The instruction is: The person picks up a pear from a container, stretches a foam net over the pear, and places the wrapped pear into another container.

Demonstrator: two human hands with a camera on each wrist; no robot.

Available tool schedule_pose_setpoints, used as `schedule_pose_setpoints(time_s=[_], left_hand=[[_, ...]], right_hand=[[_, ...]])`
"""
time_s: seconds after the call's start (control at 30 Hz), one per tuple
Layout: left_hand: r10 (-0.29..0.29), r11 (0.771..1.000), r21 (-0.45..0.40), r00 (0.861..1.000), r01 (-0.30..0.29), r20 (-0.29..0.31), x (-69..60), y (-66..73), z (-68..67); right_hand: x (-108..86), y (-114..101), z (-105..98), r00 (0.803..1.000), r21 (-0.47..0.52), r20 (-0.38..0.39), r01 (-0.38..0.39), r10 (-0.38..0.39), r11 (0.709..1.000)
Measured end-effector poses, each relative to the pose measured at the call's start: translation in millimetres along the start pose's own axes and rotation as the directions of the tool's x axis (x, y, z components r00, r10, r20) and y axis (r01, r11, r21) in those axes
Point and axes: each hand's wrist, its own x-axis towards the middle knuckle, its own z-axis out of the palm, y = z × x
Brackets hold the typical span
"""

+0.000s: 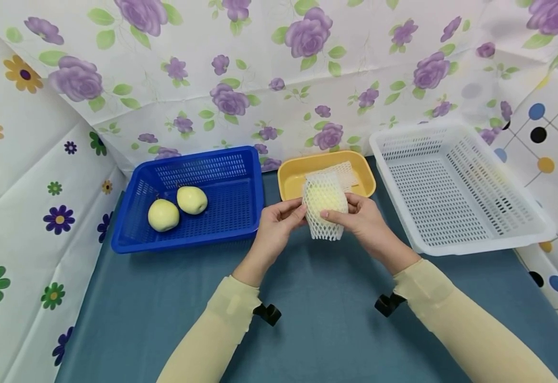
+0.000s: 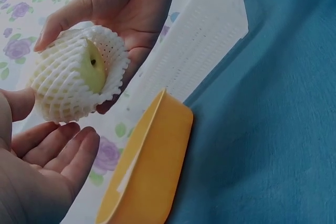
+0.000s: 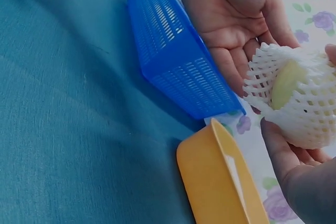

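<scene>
Near the front edge of a yellow plastic tray [image 1: 290,183], raised off the teal tablecloth [image 1: 324,314], a pale yellow-green fruit [image 2: 94,72], either an apple or a pear, sits inside a white foam net [image 1: 321,194] between two hands. The left hand [image 1: 279,223] pinches the net's left edge between thumb and fingers; the right hand [image 1: 368,221] grips the opposite side, thumb laid across the front. The net's loose lower end hangs past the fruit, and the left wrist view shows bare skin with a small dark spot within its frilled mouth. More white netting [image 1: 349,173] lies in the tray. On the left, a blue plastic basket [image 1: 231,199] bears two bare pale fruits [image 1: 163,216] close together; on the right stands a white plastic basket [image 1: 436,199] with slotted walls. Pale yellow sleeves [image 1: 211,332] cover both forearms. Behind hangs a white cloth [image 1: 264,48] printed with purple roses.
</scene>
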Motion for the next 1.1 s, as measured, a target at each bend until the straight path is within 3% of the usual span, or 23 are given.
schedule_pose_setpoints(time_s=[0.13,0.27,0.53,0.67,0.83,0.97,1.1], left_hand=[[0.037,0.995,0.096,0.999,-0.036,-0.005,-4.3,15.3,0.1],[0.074,0.971,0.232,0.996,-0.062,-0.041,-6.0,26.6,-1.7],[0.149,0.885,0.457,0.983,-0.086,-0.105,4.0,10.7,-15.3],[0.185,0.857,0.503,0.977,-0.109,-0.103,6.2,8.1,-19.2],[0.190,0.841,0.529,0.978,-0.115,-0.090,8.0,6.6,-22.5],[0.176,0.837,0.537,0.980,-0.103,-0.087,8.0,4.4,-24.3],[0.165,0.838,0.538,0.983,-0.094,-0.084,10.1,1.7,-23.9]], right_hand=[[-0.2,-3,-4,1.000,-0.002,-0.011,-0.011,0.011,1.000],[-1.0,-10,-13,1.000,-0.015,-0.023,-0.003,0.002,1.000],[-2.7,-40,-40,0.989,0.013,-0.147,0.030,-0.027,0.999],[-1.1,-58,-62,0.978,0.044,-0.197,0.075,-0.065,0.996],[2.7,-78,-100,0.968,0.104,-0.233,0.117,-0.090,0.988],[8.9,-87,-133,0.955,0.123,-0.287,0.108,-0.068,0.986],[18.8,-89,-168,0.932,0.082,-0.363,0.045,-0.013,0.996]])
